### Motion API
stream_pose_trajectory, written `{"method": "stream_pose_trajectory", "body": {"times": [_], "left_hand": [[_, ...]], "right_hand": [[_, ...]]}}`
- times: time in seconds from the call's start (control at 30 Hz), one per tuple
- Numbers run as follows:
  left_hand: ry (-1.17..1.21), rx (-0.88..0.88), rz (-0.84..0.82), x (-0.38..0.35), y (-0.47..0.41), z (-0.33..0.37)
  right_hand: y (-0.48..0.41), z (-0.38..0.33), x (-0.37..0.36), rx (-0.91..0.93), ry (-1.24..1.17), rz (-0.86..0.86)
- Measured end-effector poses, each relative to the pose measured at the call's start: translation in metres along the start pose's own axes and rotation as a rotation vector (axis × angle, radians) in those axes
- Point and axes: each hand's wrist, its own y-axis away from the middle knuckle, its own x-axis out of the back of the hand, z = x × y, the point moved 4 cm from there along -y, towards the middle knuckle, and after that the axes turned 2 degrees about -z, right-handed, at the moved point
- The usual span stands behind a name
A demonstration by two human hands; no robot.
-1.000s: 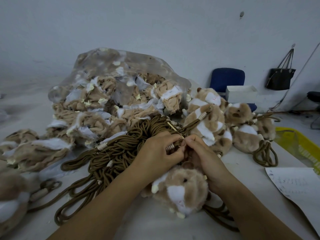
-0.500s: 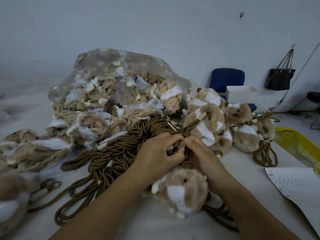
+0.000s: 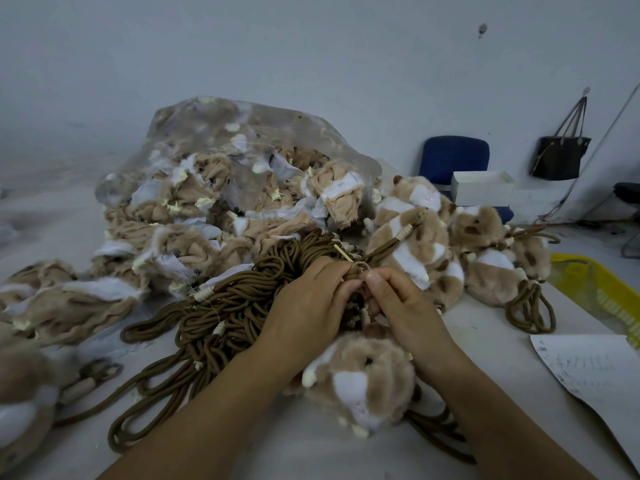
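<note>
A fluffy tan-and-white plush (image 3: 363,379), round and soft, lies at the middle of the pale tabletop's (image 3: 311,448) front edge. A braided brown cord (image 3: 360,269) loops just beyond it. Matte cords (image 3: 239,303) coil in a heap towards the left edge, before a crinkled clear bag (image 3: 242,133). A grey wall and blue chair (image 3: 453,157) stand behind. Both wrists angle inward: the left hand (image 3: 311,306) curls round the cord, and the right hand (image 3: 405,306) pinches it.

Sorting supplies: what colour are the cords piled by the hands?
The cords are dark brown, clearest in the head view.
</note>
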Motion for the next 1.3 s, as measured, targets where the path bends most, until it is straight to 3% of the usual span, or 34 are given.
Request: {"method": "stream_pose_trajectory", "body": {"times": [0.1,0.2,0.3,0.4,0.57,0.97,1.03,1.13,1.3], "left_hand": [[0.001,-0.033,-0.017,0.002,-0.002,0.000],[0.004,-0.065,-0.056,0.003,-0.003,0.001],[0.019,-0.082,-0.090,-0.001,-0.002,0.000],[0.021,-0.099,-0.106,-0.002,-0.001,-0.001],[0.023,-0.115,-0.120,-0.004,-0.001,-0.001],[0.089,-0.135,-0.071,-0.007,0.000,-0.004],[0.123,-0.107,-0.060,-0.007,0.000,-0.006],[0.225,-0.035,-0.083,-0.004,-0.001,-0.008],[0.299,0.054,-0.192,-0.006,-0.002,-0.010]], "right_hand": [[0.001,0.002,-0.006,-0.035,-0.019,-0.032],[0.002,0.008,-0.013,-0.275,-0.335,-0.048],[0.002,0.009,-0.015,-0.362,-0.611,-0.088],[0.004,0.009,-0.016,-0.428,-0.702,-0.142],[0.005,0.004,-0.014,-0.450,-0.614,-0.234],[0.007,0.002,-0.014,-0.410,-0.694,-0.293],[0.007,0.004,-0.014,-0.371,-0.577,-0.264],[0.007,0.003,-0.012,-0.219,-0.175,-0.199],[0.006,-0.001,-0.013,-0.201,-0.149,-0.172]]}}
